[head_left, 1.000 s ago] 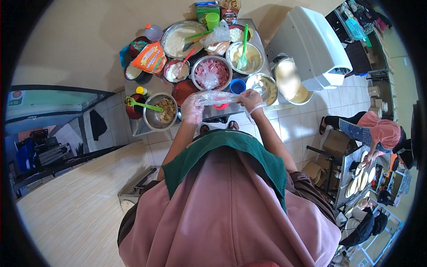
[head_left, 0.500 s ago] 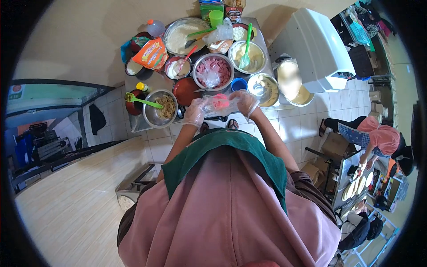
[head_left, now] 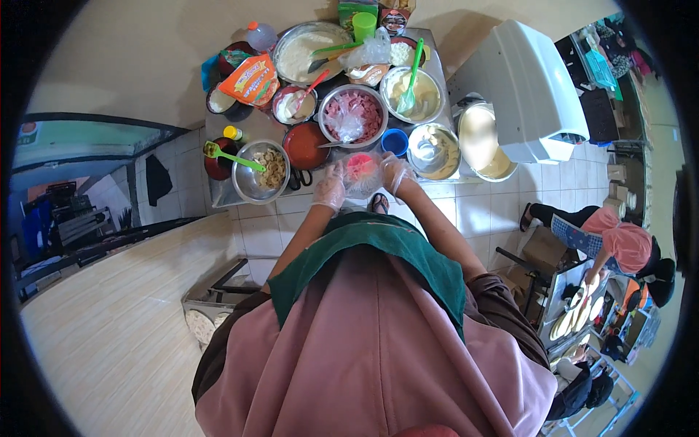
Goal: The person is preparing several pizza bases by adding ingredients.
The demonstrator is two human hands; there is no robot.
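Observation:
Both my hands wear clear plastic gloves. Between them a clear plastic bag with a bright pink patch hangs at the table's front edge. My left hand grips its left side, and my right hand grips its right side. Just beyond the bag stands a steel bowl of pink chopped pieces with crumpled clear plastic lying on them. A blue cup is beside that bowl, near my right hand. To the left, a bowl of red sauce sits near my left hand, with a dark-handled tool below it.
A steel bowl of brown pieces with a green spoon stands at left. Bowls of pale cream and a white machine with its mixing bowl are at right. An orange packet lies behind. A co-worker works far right.
My hands have come closer together, and the bag that was stretched wide between them is now bunched narrower. The co-worker's arm has shifted over the far-right table.

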